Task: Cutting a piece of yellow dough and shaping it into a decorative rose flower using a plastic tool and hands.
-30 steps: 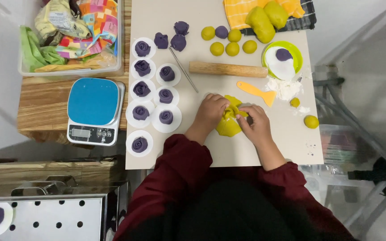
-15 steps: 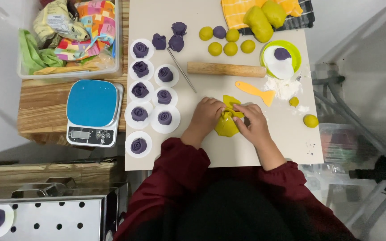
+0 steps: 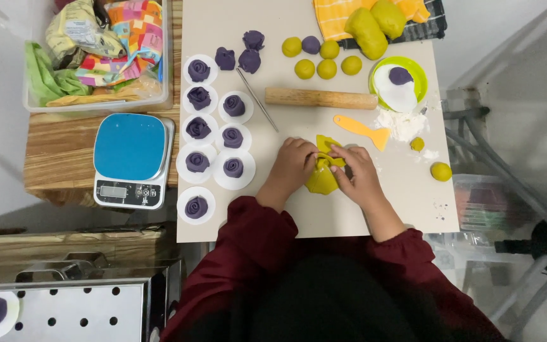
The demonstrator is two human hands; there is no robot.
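Both hands met over a piece of yellow dough lying near the front middle of the beige work mat: the left hand pinched its edge from nine o'clock and the right hand from three o'clock, fingers closed on the folded, gathered top. At twelve o'clock from the dough lay a wooden rolling pin, with an orange plastic scraper at one o'clock, just beyond the right hand. A thin metal rod lay slanted at eleven o'clock. At nine to ten o'clock sat purple dough roses on white paper rounds, and past them a blue kitchen scale. Small yellow dough balls lay beyond the pin; nothing lay between the hands and the dough
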